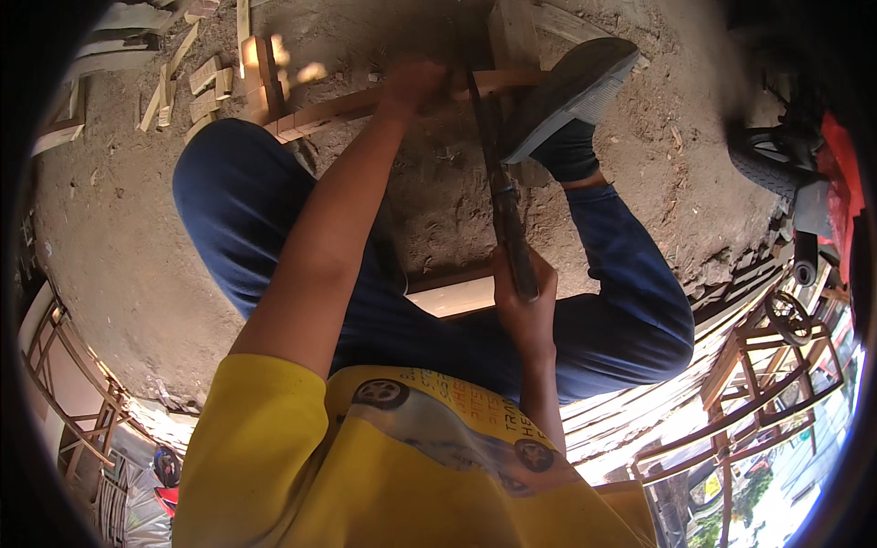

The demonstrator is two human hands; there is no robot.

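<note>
My left hand (416, 87) reaches forward onto a long reddish wooden strip (329, 115), its fingers closed around it, somewhat blurred. The strip lies crosswise over the dirt floor, its right part beside my raised foot in a dark shoe (571, 96). My right hand (523, 283) grips the near end of a long, dark, narrow tool (502, 192), which points away from me and meets the strip just right of my left hand. The tool's far end is in shadow, so I cannot make out its exact kind. A thicker timber (512, 32) stands behind this spot.
Short wood offcuts (206, 87) lie at the upper left of the dirt floor (110, 228). A black tyre (763, 164) and red object (840, 201) sit at right. Wooden frames (758, 384) stand at lower right and left, with a pale board (448, 297) under my legs.
</note>
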